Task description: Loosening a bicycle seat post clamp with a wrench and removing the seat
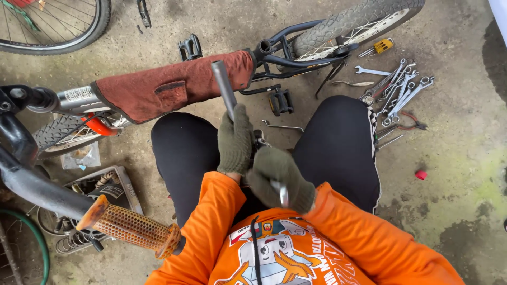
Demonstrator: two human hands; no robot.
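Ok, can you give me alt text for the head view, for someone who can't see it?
A seated person in an orange shirt grips a grey metal tube with the green-gloved left hand and a small silver metal tool with the gloved right hand. A bicycle frame wrapped in rust-red cloth crosses ahead; silver spanners lie on concrete at right.

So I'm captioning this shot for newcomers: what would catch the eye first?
The gloved left hand gripping a grey metal tube at centre, the right hand beside it. Behind them, a rust-red cloth draped over the bicycle frame; spanners lie scattered at upper right.
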